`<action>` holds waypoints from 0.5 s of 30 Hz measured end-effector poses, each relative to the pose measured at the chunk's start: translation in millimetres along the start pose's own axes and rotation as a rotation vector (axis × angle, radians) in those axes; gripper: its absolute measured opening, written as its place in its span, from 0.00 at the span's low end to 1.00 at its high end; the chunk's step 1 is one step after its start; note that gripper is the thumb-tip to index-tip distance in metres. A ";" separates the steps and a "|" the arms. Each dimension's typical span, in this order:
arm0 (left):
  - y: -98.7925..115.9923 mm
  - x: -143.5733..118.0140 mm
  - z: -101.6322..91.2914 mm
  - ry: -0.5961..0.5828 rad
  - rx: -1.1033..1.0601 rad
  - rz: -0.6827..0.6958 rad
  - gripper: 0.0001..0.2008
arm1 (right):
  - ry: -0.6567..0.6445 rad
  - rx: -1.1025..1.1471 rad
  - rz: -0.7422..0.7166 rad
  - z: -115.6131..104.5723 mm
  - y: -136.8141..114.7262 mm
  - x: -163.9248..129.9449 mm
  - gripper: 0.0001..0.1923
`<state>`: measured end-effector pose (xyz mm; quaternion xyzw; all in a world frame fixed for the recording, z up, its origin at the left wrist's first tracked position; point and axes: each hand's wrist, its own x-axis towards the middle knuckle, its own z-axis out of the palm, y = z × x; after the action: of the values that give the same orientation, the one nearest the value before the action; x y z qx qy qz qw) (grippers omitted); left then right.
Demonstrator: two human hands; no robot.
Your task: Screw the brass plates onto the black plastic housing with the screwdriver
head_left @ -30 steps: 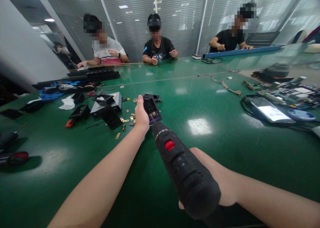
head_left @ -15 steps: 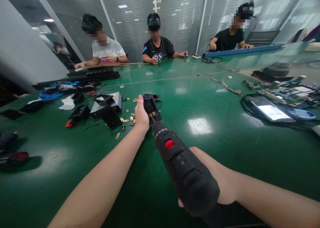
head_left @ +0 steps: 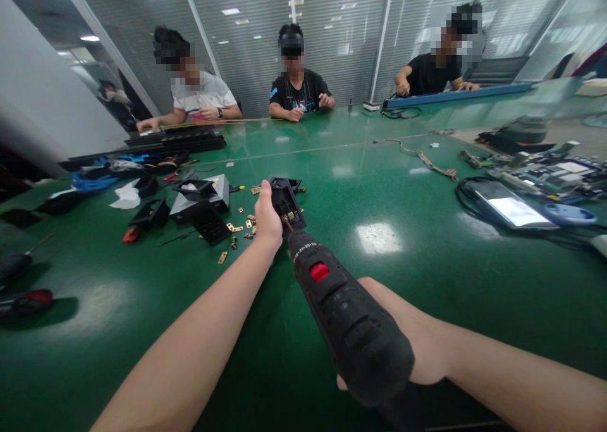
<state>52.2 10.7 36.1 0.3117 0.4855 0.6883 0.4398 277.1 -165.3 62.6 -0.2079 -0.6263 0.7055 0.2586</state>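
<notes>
My left hand point(head_left: 267, 219) grips the left side of a small black plastic housing point(head_left: 287, 203) that stands tilted on the green table point(head_left: 393, 191). My right hand point(head_left: 408, 337) is wrapped around a black cordless screwdriver point(head_left: 346, 318) with a red button. Its bit points into the brass parts inside the housing. Small brass plates point(head_left: 236, 228) lie scattered on the table just left of my left hand.
More black housings point(head_left: 203, 210) and a white cloth point(head_left: 127, 195) lie at the left. Cables, a tablet point(head_left: 509, 207) and circuit boards point(head_left: 550, 172) sit at the right. Three people work at the far edge. Dark tools point(head_left: 23, 299) lie at the far left.
Almost nothing has moved. The screwdriver and my hands stay on the housing; the view has shifted very slightly. The people across the table have moved their hands.
</notes>
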 end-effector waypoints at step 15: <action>-8.4 2.6 -6.1 -0.031 0.001 0.035 0.46 | 0.015 0.015 -0.009 -7.3 8.9 -1.7 0.27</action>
<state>48.5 11.9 26.2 0.3308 0.4736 0.6906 0.4351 282.0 -161.4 52.8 -0.2084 -0.6198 0.7075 0.2681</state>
